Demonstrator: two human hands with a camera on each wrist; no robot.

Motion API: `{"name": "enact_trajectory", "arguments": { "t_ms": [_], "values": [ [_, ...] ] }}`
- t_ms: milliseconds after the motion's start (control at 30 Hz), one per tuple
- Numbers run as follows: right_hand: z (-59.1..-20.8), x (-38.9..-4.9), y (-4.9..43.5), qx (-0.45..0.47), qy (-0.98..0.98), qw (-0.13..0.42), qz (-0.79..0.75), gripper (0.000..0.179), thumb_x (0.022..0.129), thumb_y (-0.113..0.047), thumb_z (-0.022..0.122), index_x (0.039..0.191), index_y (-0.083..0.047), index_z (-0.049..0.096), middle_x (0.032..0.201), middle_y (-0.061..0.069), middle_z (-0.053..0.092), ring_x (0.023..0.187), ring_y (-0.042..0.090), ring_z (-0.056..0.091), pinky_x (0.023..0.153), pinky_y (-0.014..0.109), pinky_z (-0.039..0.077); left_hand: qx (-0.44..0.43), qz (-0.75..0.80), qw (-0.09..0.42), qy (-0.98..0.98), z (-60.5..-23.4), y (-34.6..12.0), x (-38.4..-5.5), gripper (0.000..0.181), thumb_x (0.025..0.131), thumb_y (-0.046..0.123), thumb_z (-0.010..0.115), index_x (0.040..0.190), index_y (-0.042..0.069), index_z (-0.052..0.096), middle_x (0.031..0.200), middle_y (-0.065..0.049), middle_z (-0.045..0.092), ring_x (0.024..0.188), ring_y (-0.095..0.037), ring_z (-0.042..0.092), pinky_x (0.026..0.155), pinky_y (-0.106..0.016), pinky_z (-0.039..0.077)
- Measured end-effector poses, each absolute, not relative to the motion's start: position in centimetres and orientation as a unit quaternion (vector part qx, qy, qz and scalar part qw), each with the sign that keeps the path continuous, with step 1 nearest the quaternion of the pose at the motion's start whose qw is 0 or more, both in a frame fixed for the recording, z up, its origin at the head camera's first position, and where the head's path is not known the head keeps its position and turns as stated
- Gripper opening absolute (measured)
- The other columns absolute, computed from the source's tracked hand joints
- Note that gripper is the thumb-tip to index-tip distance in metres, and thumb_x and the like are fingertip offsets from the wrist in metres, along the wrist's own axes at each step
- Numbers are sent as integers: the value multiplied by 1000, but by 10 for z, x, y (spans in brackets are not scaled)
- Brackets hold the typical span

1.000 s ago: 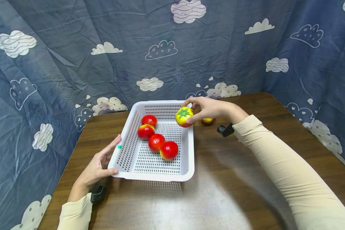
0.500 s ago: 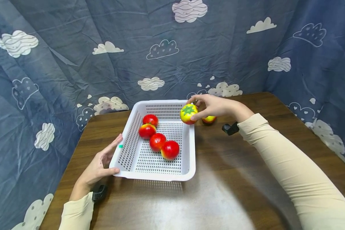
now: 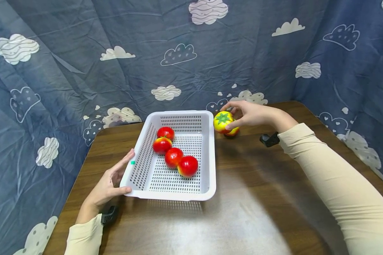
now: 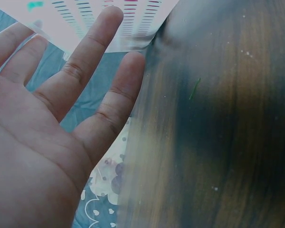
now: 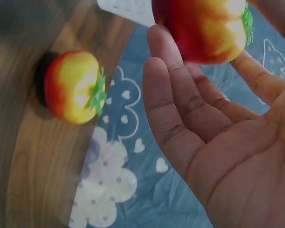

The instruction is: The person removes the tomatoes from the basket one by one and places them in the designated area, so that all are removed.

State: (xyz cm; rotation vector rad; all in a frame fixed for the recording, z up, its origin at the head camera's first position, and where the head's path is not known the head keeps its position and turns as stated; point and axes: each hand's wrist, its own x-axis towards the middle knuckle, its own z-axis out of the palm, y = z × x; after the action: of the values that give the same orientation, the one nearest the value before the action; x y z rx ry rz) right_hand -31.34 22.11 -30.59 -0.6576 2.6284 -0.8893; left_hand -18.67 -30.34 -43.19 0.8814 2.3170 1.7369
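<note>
My right hand (image 3: 253, 114) pinches a red and yellow tomato (image 3: 222, 122) with a green star-shaped top, just outside the back right corner of a white perforated basket (image 3: 169, 196). In the right wrist view, fingers curve around that tomato (image 5: 202, 31) and the palm shows. A second tomato (image 5: 75, 88) rests on the table below and behind it, partly covered in the head view. My left hand (image 3: 106, 184) touches the basket's left side, thumb at the front left corner. The left wrist view shows its fingers (image 4: 78, 66) fairly straight against the basket wall.
Several red tomatoes (image 3: 173, 157) lie inside the basket, in the left and middle part. The brown wooden table (image 3: 242, 212) ends at a blue cloud-print curtain (image 3: 140, 85) behind and at the sides. Black wrist cameras (image 3: 269, 140) stick out under both wrists.
My right hand has carried the tomato rightward from above the basket, past its right rim, to above the second tomato. The left hand and the basket stay put.
</note>
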Motion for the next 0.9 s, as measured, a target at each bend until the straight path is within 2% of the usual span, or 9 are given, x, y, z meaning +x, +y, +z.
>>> {"name": "enact_trajectory", "arguments": {
  "t_ms": [100,300,433,667,900],
  "values": [
    [-307,-314,228,-234,912,139,-308,65,93,-30,86,148,-14,57,132,14,70,122,32,66,107,50,55,291,570,55,766,-432,-304,-187,106,78,-4,82,169,6,30,182,-3,16,136,-7,62,97,-26,58],
    [-312,-316,244,-240,905,132,-325,66,93,-21,86,151,-11,56,129,16,70,119,32,66,96,34,54,294,567,53,767,-433,-304,-188,105,78,-2,83,169,6,30,182,-3,16,133,-7,64,96,-26,59],
    [-317,-317,255,-222,906,139,-332,66,93,-23,85,151,-13,56,135,15,68,124,33,65,97,36,54,295,568,53,767,-433,-304,-187,106,78,-2,83,169,5,30,182,-4,16,133,-7,64,96,-26,59],
    [-328,-321,273,-194,909,153,-337,66,95,-21,84,152,-10,53,135,22,67,120,35,63,81,38,57,293,564,50,770,-432,-304,-187,105,78,-3,82,169,5,30,182,-5,17,135,-6,62,97,-25,57],
    [-338,-325,286,-189,913,151,-330,66,94,-16,83,151,-4,53,135,24,68,116,33,64,74,33,57,292,567,52,768,-433,-303,-186,105,78,-3,81,169,6,30,182,-4,17,136,-7,62,97,-25,58]
  ]
}}
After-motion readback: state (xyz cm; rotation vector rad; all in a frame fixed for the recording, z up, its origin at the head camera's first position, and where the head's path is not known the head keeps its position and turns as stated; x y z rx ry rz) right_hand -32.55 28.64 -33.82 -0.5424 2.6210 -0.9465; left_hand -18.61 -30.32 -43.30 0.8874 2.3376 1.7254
